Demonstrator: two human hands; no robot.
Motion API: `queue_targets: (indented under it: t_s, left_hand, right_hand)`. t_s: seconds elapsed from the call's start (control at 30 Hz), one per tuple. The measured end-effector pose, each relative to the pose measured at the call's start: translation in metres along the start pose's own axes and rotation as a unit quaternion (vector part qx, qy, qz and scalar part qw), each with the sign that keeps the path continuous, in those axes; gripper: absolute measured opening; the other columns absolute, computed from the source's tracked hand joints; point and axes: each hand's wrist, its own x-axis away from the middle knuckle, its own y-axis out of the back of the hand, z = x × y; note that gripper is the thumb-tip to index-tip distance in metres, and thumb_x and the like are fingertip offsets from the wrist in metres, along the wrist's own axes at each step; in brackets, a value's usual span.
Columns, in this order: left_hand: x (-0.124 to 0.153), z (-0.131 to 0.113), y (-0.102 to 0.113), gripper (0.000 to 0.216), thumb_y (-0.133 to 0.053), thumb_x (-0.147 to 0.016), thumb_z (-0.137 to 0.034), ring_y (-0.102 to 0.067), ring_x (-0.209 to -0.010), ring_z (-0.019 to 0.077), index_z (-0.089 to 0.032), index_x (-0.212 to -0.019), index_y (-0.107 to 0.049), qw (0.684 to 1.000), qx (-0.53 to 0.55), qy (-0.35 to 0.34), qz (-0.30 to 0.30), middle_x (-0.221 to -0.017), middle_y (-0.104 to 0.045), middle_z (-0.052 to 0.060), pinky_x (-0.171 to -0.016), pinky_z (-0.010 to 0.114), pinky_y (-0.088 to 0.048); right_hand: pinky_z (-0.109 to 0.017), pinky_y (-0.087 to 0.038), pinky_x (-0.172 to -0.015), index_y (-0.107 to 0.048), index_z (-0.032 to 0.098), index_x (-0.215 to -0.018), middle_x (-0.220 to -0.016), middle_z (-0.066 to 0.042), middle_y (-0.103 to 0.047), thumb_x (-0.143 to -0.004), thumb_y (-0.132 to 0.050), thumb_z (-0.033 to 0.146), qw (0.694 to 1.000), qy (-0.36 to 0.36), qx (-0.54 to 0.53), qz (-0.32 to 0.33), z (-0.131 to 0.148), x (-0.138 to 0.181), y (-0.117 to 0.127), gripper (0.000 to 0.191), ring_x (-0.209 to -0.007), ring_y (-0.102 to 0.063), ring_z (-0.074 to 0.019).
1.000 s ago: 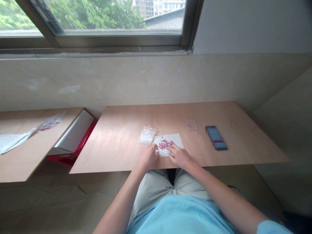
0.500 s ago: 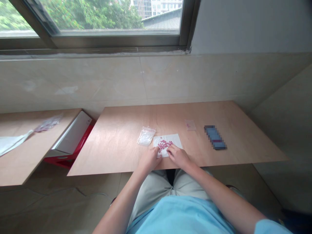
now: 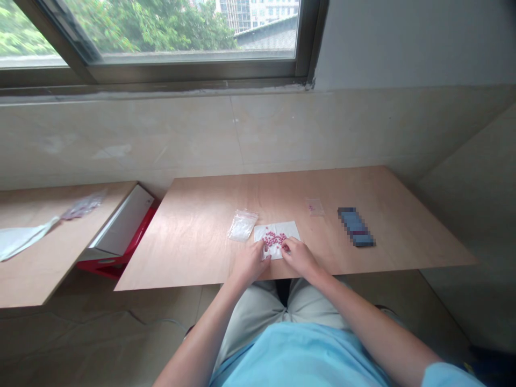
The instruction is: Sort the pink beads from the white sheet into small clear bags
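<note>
the right hand [image 3: 298,257] has shifted, its grip now pinched together at the pink beads [image 3: 274,238] on white paper [image 3: 292,235], while the left hand's [image 3: 250,263] grip at the paper's corner cannot be told.

The person's left hand [image 3: 250,263] pinches at the near edge of a white paper sheet [image 3: 287,235], and the right hand [image 3: 299,257] reaches its fingertips to the small pink beads [image 3: 274,238] scattered on it. A clear plastic bag [image 3: 242,224] lies just beside the sheet on the plywood board [image 3: 193,252], with a small clear bag [image 3: 315,207] and a pixelated blue object [image 3: 356,227] farther right.
</note>
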Motion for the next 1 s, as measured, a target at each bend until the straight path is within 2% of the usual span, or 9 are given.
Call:
queue_targets:
  t_s: [0.13, 0.27, 0.33, 0.43, 0.6, 0.73, 0.87, 1.0]
  left_hand:
    - [-0.001, -0.001, -0.003, 0.010, -0.058, -0.088, -0.029, -0.062, -0.075, 0.0211, -0.021, -0.091, -0.054, 1.000, 0.014, 0.007, -0.013, -0.086, -0.067, 0.005, -0.060, 0.028, -0.035]
    - [-0.002, -0.003, -0.009, 0.008, -0.057, -0.087, -0.028, -0.061, -0.073, 0.0202, -0.020, -0.088, -0.055, 0.999, 0.038, -0.006, -0.021, -0.082, -0.066, 0.004, -0.060, 0.028, -0.034]
    - [-0.004, -0.004, -0.011, 0.008, -0.057, -0.087, -0.028, -0.061, -0.073, 0.0195, -0.020, -0.087, -0.056, 0.998, 0.064, -0.002, -0.026, -0.080, -0.065, 0.003, -0.061, 0.028, -0.036]
    - [-0.005, -0.005, -0.010, 0.011, -0.057, -0.088, -0.031, -0.061, -0.073, 0.0191, -0.020, -0.088, -0.058, 0.994, 0.101, 0.006, -0.039, -0.080, -0.065, 0.002, -0.064, 0.028, -0.038]
    - [-0.006, -0.005, -0.005, 0.006, -0.056, -0.087, -0.026, -0.059, -0.072, 0.0176, -0.020, -0.089, -0.056, 0.992, 0.115, 0.005, -0.049, -0.080, -0.064, 0.001, -0.066, 0.027, -0.040]
    - [-0.006, -0.004, -0.005, 0.004, -0.055, -0.087, -0.024, -0.058, -0.072, 0.0176, -0.020, -0.087, -0.055, 0.994, 0.100, 0.004, -0.044, -0.079, -0.063, 0.001, -0.065, 0.027, -0.039]
    - [-0.004, -0.004, -0.003, 0.005, -0.055, -0.088, -0.025, -0.058, -0.072, 0.0178, -0.021, -0.087, -0.054, 0.996, 0.080, -0.001, -0.044, -0.079, -0.063, 0.001, -0.064, 0.027, -0.038]
    - [-0.003, -0.003, -0.002, 0.006, -0.056, -0.089, -0.026, -0.060, -0.075, 0.0185, -0.021, -0.091, -0.056, 0.997, 0.069, 0.005, -0.041, -0.083, -0.064, 0.002, -0.065, 0.027, -0.039]
  right_hand:
    - [-0.025, -0.047, -0.064, -0.066, 0.020, -0.085, -0.081, -0.002, -0.068, -0.090, -0.060, 0.023, 0.992, -0.012, -0.116, -0.037, 0.020, -0.002, 0.013, 0.008, -0.067, -0.060, -0.0147]
    - [-0.024, -0.047, -0.061, -0.068, 0.021, -0.094, -0.086, -0.002, -0.071, -0.092, -0.061, 0.028, 0.984, 0.015, -0.180, -0.003, 0.041, -0.001, 0.022, 0.011, -0.062, -0.059, -0.0129]
    - [-0.025, -0.049, -0.064, -0.070, 0.021, -0.096, -0.091, -0.002, -0.072, -0.092, -0.061, 0.026, 0.986, 0.033, -0.164, 0.016, 0.038, -0.001, 0.023, 0.011, -0.063, -0.060, -0.0130]
    - [-0.026, -0.050, -0.068, -0.072, 0.022, -0.096, -0.092, -0.003, -0.073, -0.092, -0.060, 0.024, 0.995, 0.023, -0.100, 0.009, 0.020, -0.003, 0.021, 0.013, -0.068, -0.063, -0.0150]
    - [-0.028, -0.050, -0.082, -0.072, 0.025, -0.108, -0.105, -0.005, -0.072, -0.094, -0.058, 0.021, 0.998, 0.042, 0.024, 0.049, -0.005, -0.003, 0.013, 0.021, -0.089, -0.068, -0.0186]
    - [-0.027, -0.050, -0.080, -0.069, 0.026, -0.115, -0.112, -0.006, -0.069, -0.095, -0.057, 0.023, 0.993, 0.052, 0.078, 0.077, -0.005, 0.002, 0.006, 0.023, -0.095, -0.067, -0.0196]
    - [-0.028, -0.051, -0.080, -0.067, 0.023, -0.114, -0.112, -0.007, -0.068, -0.095, -0.058, 0.024, 0.993, 0.046, 0.086, 0.072, -0.003, 0.005, 0.003, 0.021, -0.095, -0.067, -0.0197]
    - [-0.028, -0.051, -0.077, -0.067, 0.025, -0.114, -0.113, -0.006, -0.067, -0.094, -0.060, 0.024, 0.992, 0.050, 0.089, 0.073, -0.002, 0.006, 0.002, 0.021, -0.093, -0.067, -0.0197]
